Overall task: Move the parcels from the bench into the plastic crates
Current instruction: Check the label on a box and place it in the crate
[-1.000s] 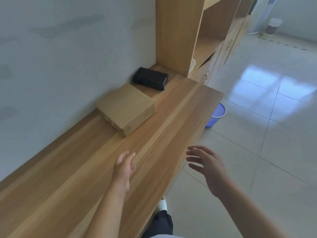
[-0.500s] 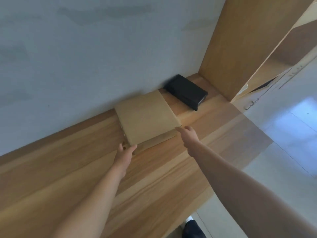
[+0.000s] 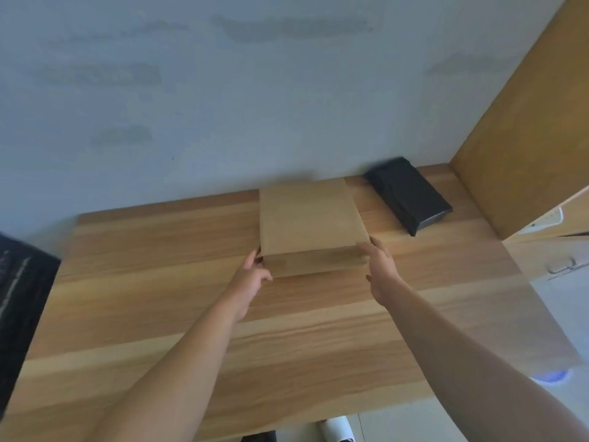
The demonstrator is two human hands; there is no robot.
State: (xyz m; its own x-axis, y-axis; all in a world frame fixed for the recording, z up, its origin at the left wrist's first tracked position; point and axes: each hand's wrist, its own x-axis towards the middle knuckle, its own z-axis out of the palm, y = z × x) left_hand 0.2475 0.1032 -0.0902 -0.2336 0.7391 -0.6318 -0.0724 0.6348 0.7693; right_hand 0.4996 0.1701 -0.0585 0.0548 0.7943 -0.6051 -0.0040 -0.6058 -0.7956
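The box (image 3: 307, 218) lies dead ahead, between both hands; left hand (image 3: 251, 277) and right hand (image 3: 379, 271), seemingly open, touch its near corners.

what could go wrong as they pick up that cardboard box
The left hand and right hand touch only the near corners of the box, so it could tip or slip as it lifts. The black parcel lies close to the right of the box, apart from it; a sideways swing could knock it. The box sits back by the wall, so both arms are stretched, which may weaken the hold.
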